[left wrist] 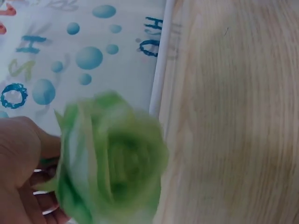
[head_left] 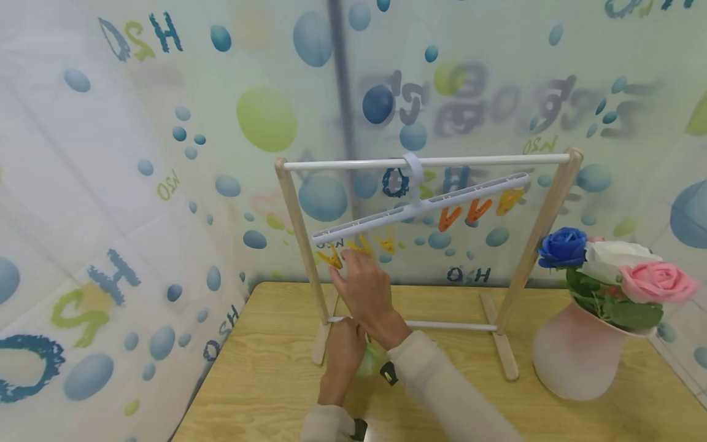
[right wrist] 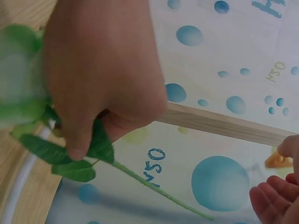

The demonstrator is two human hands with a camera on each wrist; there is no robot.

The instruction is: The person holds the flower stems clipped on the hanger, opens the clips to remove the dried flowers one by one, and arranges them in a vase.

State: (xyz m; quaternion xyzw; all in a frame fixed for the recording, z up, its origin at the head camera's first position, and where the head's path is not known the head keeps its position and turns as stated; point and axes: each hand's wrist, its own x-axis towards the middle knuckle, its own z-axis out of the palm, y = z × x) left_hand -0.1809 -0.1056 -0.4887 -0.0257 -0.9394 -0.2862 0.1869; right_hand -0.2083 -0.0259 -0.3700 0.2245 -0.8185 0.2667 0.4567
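Green rose [left wrist: 112, 158] gripped in left hand [head_left: 342, 359] beside wooden rack [head_left: 298, 239].

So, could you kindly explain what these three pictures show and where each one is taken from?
There is no machine here: a person works with two bare hands, wearing one camera on the head and one on each wrist. The head view looks down on a wooden table bearing a small drying rack, from which a white peg hanger with orange and yellow clips hangs, and a pink vase of roses. The left hand grips a green artificial rose; the left wrist view shows its blurred bloom, the right wrist view its leaves and stem. The right hand reaches with straight fingers to the yellow clips.
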